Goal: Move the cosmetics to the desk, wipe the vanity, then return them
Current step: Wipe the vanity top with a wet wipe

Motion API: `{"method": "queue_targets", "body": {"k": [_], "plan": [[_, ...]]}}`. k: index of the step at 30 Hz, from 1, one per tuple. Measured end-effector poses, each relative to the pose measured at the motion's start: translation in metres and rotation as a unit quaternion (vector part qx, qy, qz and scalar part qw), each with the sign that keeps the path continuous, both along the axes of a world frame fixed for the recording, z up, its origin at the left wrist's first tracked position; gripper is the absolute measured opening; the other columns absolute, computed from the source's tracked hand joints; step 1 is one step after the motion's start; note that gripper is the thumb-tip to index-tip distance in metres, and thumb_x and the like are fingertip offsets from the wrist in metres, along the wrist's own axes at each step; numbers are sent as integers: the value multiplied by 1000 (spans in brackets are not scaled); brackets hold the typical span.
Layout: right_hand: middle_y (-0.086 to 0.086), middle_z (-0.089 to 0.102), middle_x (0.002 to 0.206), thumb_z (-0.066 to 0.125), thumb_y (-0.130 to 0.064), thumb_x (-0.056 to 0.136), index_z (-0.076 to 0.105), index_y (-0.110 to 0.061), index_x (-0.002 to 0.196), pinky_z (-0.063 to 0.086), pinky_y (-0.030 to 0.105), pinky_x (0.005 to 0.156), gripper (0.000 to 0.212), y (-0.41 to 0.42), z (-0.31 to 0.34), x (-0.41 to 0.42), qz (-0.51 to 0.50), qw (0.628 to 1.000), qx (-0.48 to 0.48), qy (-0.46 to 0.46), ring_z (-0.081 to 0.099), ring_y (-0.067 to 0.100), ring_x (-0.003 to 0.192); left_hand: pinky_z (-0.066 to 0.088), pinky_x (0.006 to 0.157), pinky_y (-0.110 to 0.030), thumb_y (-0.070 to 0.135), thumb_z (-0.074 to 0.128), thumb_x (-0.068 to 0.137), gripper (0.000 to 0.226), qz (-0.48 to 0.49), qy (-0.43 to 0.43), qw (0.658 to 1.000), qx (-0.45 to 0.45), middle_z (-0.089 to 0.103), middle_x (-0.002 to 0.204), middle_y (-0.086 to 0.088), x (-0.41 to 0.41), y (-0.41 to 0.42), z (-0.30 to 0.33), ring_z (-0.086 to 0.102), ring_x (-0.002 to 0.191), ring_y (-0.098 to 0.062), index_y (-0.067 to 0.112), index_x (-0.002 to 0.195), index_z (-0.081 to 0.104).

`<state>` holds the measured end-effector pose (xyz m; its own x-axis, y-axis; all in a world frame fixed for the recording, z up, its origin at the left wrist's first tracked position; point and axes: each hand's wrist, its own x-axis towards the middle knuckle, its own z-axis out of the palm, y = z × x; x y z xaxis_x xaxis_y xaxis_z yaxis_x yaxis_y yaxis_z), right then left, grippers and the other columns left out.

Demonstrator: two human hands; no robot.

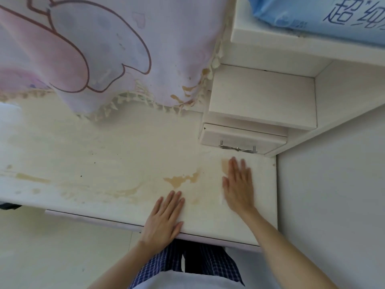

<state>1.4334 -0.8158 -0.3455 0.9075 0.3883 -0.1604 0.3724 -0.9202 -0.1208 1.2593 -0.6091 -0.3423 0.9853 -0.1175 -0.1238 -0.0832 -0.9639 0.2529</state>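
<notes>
The white vanity top [116,155] carries brown stains, the darkest [179,180] just ahead of my left hand. My left hand [164,220] lies flat on the front edge, fingers apart, holding nothing. My right hand [238,184] is pressed flat on the top near the right end, fingers spread and motion-blurred, partly over another brown stain [225,164]. A pale sliver [221,199] shows at the edge of its palm; I cannot tell whether it is a wipe. No cosmetics are in view.
A pink cartoon-print cloth with a fringe [108,59] hangs over the back of the top. A small white drawer unit with a metal handle [239,148] stands at the back right, under a shelf holding a blue pack [333,13]. A wall [333,205] borders the right end.
</notes>
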Motion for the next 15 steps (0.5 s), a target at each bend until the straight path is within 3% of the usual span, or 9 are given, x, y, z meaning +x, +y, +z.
{"method": "queue_targets", "body": {"k": [4, 7, 11, 15], "plan": [[22, 22, 151, 5, -40, 98, 25, 3, 142, 8, 47, 114, 64, -43, 3, -26, -56, 998, -1, -16, 10, 38, 141, 19, 110, -44, 39, 16, 99, 57, 6, 2, 1000, -1, 22, 152, -10, -1, -2, 1, 20, 140, -28, 6, 142, 33], [19, 26, 150, 4, -39, 99, 20, 1, 143, 9, 45, 113, 61, -27, 4, -62, -6, 999, 31, -6, 4, 31, 143, 17, 111, -44, 38, 14, 99, 56, 19, 3, 1000, -3, 18, 154, -11, -2, -6, 0, 18, 140, -29, 7, 142, 32], [14, 24, 152, 7, -38, 100, 22, -3, 144, 12, 44, 113, 58, 16, 2, -64, 128, 991, 37, -4, 14, 29, 142, 17, 111, -45, 35, 12, 99, 54, 48, -1, 999, 1, 28, 149, -13, 1, -11, 3, 14, 141, -27, 6, 139, 32], [15, 32, 149, 3, -37, 100, 34, -1, 140, 10, 41, 113, 62, 10, 5, -23, 114, 993, 6, 3, 21, 29, 139, 15, 111, -45, 33, 10, 99, 54, 74, 6, 997, 3, 31, 147, -15, -2, -19, 8, 19, 139, -29, 4, 138, 35]]}}
